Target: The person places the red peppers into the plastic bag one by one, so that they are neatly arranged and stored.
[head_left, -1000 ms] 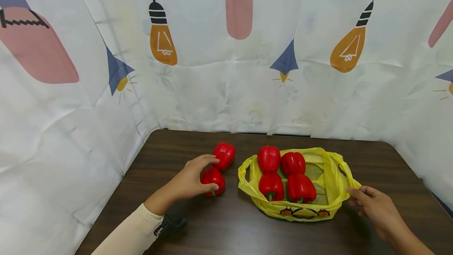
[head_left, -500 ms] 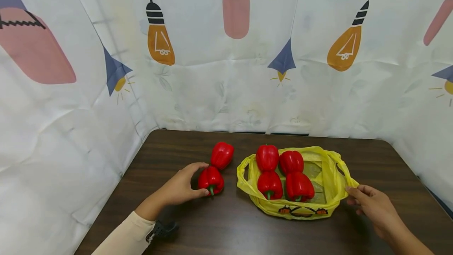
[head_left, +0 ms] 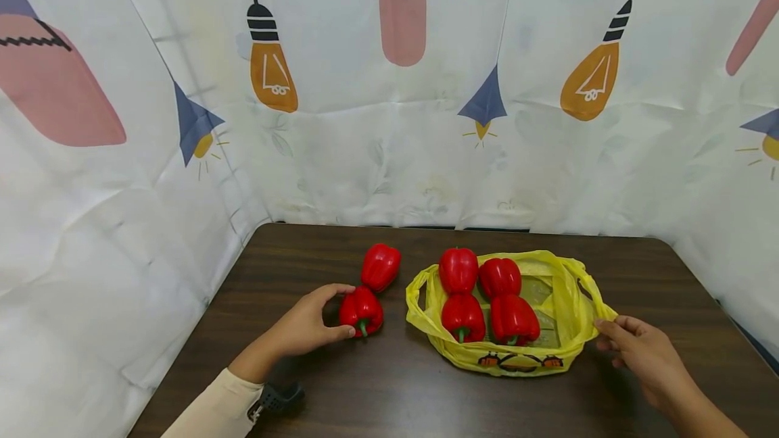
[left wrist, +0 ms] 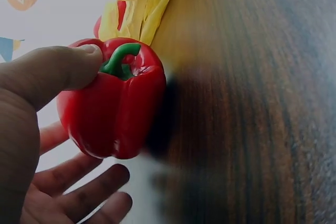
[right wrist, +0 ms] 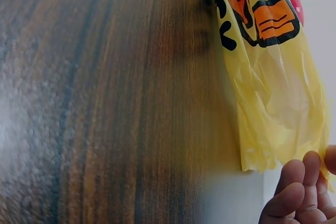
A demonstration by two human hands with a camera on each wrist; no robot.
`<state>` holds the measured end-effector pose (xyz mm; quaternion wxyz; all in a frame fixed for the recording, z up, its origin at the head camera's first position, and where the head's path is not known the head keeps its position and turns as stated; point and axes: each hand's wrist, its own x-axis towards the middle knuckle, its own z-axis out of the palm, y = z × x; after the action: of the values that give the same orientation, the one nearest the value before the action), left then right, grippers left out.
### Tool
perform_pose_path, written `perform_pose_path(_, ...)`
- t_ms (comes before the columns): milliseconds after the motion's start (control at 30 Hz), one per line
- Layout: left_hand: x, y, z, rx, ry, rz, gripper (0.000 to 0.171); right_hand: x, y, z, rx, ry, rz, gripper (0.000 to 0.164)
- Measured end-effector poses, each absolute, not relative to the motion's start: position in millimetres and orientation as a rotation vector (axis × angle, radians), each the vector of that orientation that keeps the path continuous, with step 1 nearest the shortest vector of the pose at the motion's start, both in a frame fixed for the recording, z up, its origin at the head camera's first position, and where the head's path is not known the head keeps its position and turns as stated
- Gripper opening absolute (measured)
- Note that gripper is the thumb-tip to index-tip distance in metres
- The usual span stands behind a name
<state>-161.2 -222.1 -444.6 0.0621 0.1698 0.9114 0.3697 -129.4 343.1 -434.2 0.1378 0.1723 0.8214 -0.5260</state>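
In the head view my left hand (head_left: pixel 307 326) grips a red bell pepper (head_left: pixel 366 306) from its left side. The left wrist view has the thumb pressed beside the pepper's green stem (left wrist: pixel 122 59), the forefinger passing behind and the other fingers spread below. A second red bell pepper (head_left: pixel 381 267) lies just behind the gripped one. My right hand (head_left: pixel 645 357) pinches the right handle edge of a yellow plastic bag (head_left: pixel 487 359) between thumb and fingers. The bag lies with its mouth wide, and several red bell peppers (head_left: pixel 514 320) sit in its left and middle part.
The dark wooden table (head_left: pixel 389 397) carries everything. Behind it and along the left hangs a white printed curtain (head_left: pixel 353 154). A black watch strap (head_left: pixel 280 399) shows at my left wrist.
My left hand has drawn back slightly to the left, from over the nearer pepper to around its side; more of the pepper and its stem shows. My right hand keeps hold of the bag.
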Motion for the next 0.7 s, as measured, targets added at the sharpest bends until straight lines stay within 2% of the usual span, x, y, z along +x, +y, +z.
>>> perform_pose_path(700,-162.3,-219.0,-443.0,0.643,2.758,1.324,0.059,-128.8,348.1,-431.0,0.502,2.380,-1.527,0.054)
